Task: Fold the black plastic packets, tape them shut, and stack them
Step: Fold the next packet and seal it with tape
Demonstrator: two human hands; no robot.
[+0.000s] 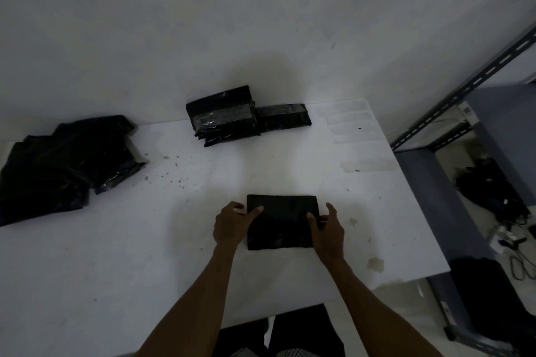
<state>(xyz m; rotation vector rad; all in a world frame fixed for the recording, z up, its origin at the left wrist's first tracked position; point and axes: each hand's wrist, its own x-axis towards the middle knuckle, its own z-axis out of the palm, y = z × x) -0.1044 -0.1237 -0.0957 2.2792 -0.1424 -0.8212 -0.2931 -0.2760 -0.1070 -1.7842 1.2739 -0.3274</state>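
A folded black plastic packet point(282, 222) lies on the white table point(116, 255) in front of me. My left hand point(233, 223) grips its left edge, thumb on top. My right hand point(327, 229) grips its right edge, thumb on top as well. At the back of the table, against the wall, stands a stack of folded, taped black packets point(222, 116), with one more taped packet point(282, 116) lying beside it on the right. A loose heap of unfolded black packets point(63, 165) covers the table's left side.
Several clear tape strips point(348, 122) are stuck along the table's far right corner, and one more strip point(368, 166) lies nearer. A grey metal rack point(464, 90) stands to the right, with cables and dark bags point(499, 191) on the floor.
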